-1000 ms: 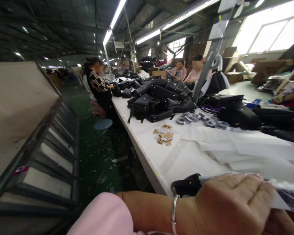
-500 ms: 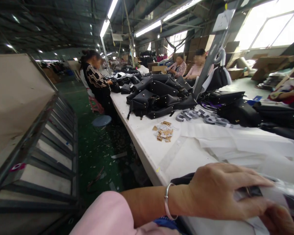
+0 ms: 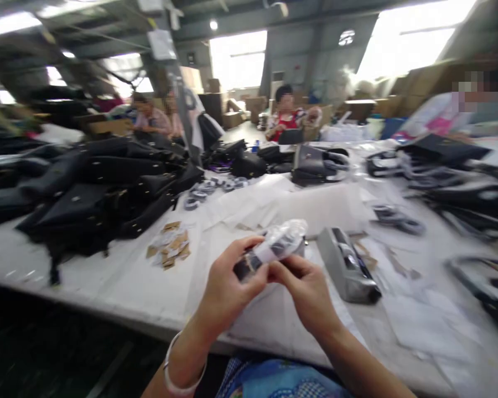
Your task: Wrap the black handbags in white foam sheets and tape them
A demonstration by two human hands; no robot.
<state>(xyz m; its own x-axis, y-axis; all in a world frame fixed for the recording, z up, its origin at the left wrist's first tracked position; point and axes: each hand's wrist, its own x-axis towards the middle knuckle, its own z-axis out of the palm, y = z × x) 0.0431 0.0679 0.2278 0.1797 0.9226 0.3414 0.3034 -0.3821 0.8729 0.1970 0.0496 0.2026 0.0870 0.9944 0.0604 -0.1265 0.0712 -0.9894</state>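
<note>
A coiled black strap (image 3: 277, 243), wrapped in clear plastic with a white band around it, is held up over the near part of the table. My left hand (image 3: 228, 279) grips its left end, fingers behind and thumb in front. The fingers of my right hand (image 3: 305, 287) pinch the lower edge, close beside my left thumb. A white sheet (image 3: 253, 326) lies on the table beneath both hands. Just right of them stands a grey tape dispenser (image 3: 346, 271).
Black bags (image 3: 91, 188) are heaped at the left, with small brown tags (image 3: 170, 246) in front. More coiled straps (image 3: 207, 190) lie behind white sheets (image 3: 315, 202). Bags and straps (image 3: 452, 166) cover the right side. Across the table sits a person in red (image 3: 288, 119).
My view has swung right, away from the aisle and crate. Both hands and the wrapped strap now appear near the middle, where before only part of them showed at lower right.
</note>
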